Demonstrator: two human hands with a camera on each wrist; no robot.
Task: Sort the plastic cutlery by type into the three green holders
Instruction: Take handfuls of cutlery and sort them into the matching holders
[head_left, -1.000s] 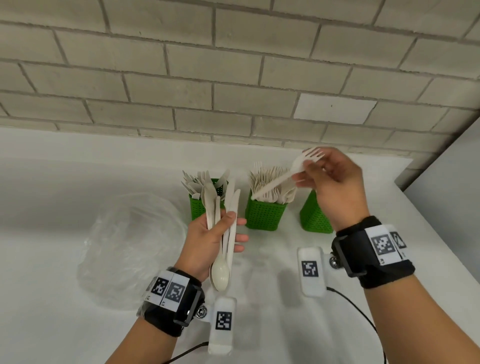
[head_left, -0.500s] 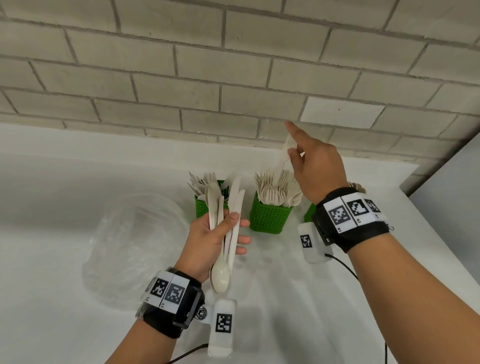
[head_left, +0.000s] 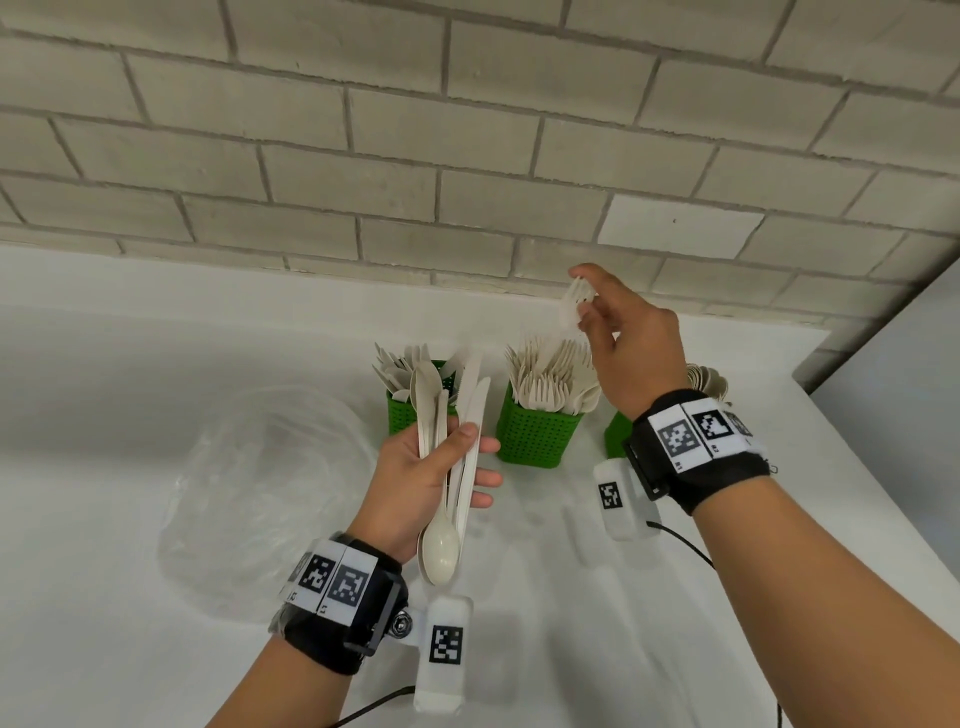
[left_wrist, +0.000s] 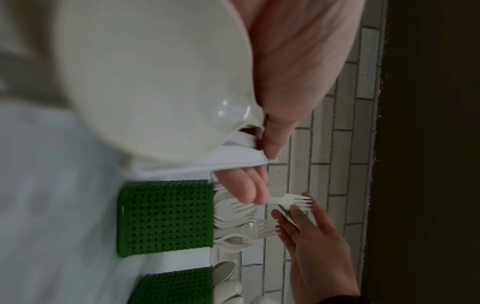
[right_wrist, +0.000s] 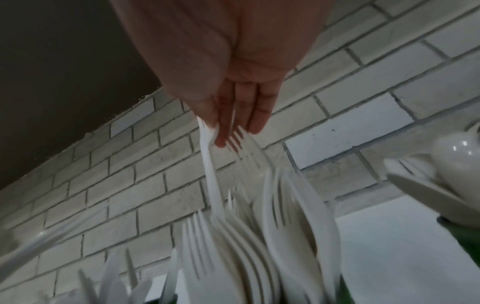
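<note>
Right hand (head_left: 631, 343) is up over the middle holder (head_left: 537, 434), fingers (right_wrist: 221, 131) pinching a white fork (head_left: 575, 301) by its head, the handle pointing down among the forks (head_left: 553, 379) packed there. Left hand (head_left: 426, 483) grips a bundle of cutlery (head_left: 452, 457), thumb across it: spoons and knives, one spoon bowl hanging below the palm. Left holder (head_left: 402, 418) carries knives, right holder (head_left: 618, 434) spoons, all three near the desk's (head_left: 104, 649) back edge. Clear plastic bag (head_left: 254, 493) lies toward the left edge. Wristbands (head_left: 337, 582) show square black-and-white code tags; their small lettering is too small to read.
</note>
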